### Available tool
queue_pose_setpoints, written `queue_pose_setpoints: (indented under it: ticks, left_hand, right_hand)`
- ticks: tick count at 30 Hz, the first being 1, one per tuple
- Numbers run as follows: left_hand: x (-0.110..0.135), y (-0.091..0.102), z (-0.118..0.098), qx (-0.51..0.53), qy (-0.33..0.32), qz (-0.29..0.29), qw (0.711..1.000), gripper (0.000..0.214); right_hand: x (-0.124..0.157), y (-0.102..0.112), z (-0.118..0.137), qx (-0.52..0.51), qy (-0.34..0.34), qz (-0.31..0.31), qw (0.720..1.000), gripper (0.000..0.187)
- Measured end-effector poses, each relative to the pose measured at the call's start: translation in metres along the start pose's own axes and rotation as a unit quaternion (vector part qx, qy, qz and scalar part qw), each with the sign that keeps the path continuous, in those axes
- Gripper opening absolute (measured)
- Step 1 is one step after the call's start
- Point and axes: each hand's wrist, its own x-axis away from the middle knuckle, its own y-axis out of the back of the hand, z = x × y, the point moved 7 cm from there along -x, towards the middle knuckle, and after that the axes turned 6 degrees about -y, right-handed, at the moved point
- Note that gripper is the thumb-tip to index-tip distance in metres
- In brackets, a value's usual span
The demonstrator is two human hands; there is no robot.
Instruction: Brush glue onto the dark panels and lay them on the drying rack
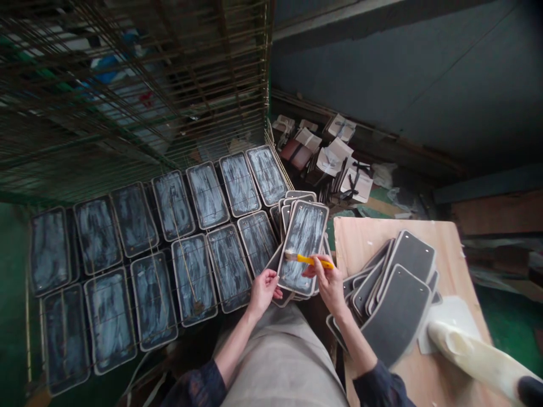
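Note:
My right hand is closed round the yellow handle of a paintbrush. The bristles touch the left side of a dark rectangular panel with rounded corners and a pale edge, streaked with white, wet-looking coating. At that panel's lower left edge, my left hand pinches the rim with thumb and fingers. Beneath it lies a stack of similar panels, fanned out and mostly hidden. To the right, uncoated dark panels with small holes lie piled loosely.
Two rows of white-streaked panels lie on a wire rack to the left, under raised wire shelves. The bare panels rest on a wooden board, beside a whitish container. Tied bundles stand on the floor behind.

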Motion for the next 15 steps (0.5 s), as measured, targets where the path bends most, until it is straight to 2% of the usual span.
queue_pose_setpoints:
  ticks: [3,6,9,12,15]
  left_hand:
    - [-0.002,0.0,0.004,-0.002,-0.001,0.006,1.0,0.033]
    - [-0.003,-0.001,0.007,-0.005,0.0,0.002,1.0,0.033]
    - [-0.002,-0.003,0.008,0.013,0.007,-0.004,1.0,0.034]
    - [0.001,-0.007,0.007,0.051,0.024,-0.01,0.998,0.035]
    - [0.003,-0.01,0.005,0.074,0.04,-0.02,0.996,0.038]
  right_hand:
    - [-0.012,0.003,-0.004,-0.007,-0.003,0.001,1.0,0.028]
    - [-0.041,0.025,0.0,0.001,0.03,-0.066,0.997,0.03]
    - [-0.059,0.049,0.011,0.061,0.08,-0.124,0.987,0.031]
    - [-0.048,0.057,0.019,0.169,0.117,-0.123,0.971,0.027]
    - [-0.011,0.049,0.017,0.257,0.115,-0.079,0.956,0.024]
